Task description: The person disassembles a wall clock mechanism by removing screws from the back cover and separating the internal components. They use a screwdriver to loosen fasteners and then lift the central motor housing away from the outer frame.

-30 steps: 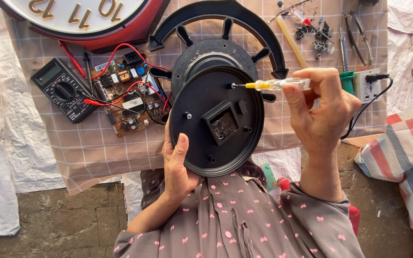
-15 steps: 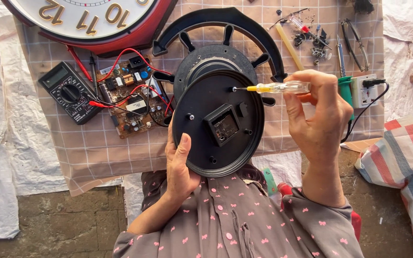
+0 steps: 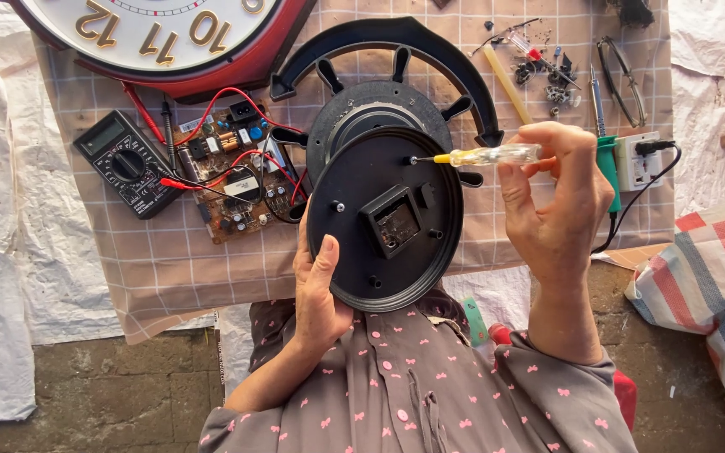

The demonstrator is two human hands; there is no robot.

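Observation:
My left hand [image 3: 319,289] grips the lower left rim of a round black clock back [image 3: 383,220], tilted up towards me. A small square movement box [image 3: 393,221] sits in its middle. My right hand [image 3: 557,205] holds a clear-handled screwdriver [image 3: 484,155] with a yellow collar. Its tip touches a screw near the disc's upper edge. Behind the disc lies a black round housing with spoke-like tabs [image 3: 379,105].
A red-rimmed wall clock face [image 3: 157,38] lies at the top left. A black multimeter [image 3: 123,164] and a brown circuit board [image 3: 237,172] with red wires rest on the checked cloth [image 3: 161,268]. Small parts, a soldering iron [image 3: 606,147] and a white socket [image 3: 638,159] lie right.
The view has shifted slightly, so everything sits a little lower in frame. The screwdriver tip stays at the same screw and both hands keep their hold.

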